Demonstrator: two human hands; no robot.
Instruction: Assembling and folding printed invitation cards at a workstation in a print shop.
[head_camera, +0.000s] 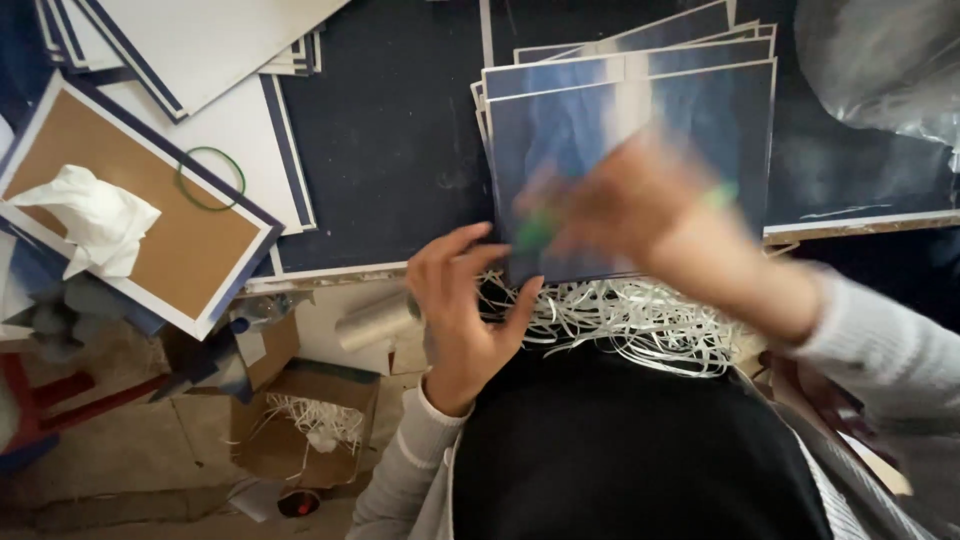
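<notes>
Dark worktable (390, 150): left hand (462, 300) open by blue cards (640, 130) (right hand's (640, 200) grip blurred, unclear).

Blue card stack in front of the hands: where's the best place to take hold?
Take the blue card stack by its near-left corner, coming from the table edge by the left hand. The cards lie flat and fanned, and that corner overhangs the paper shreds, leaving room beneath.

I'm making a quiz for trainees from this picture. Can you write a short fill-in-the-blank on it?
1. The green band lies on a ____ sheet.
2. The left hand touches the near edge of the ____ stack of sheets.
3. The blurred right hand holds something ____.
4. The crumpled tissue lies on a ____ board.

Missing words: white; blue; green; brown
</notes>
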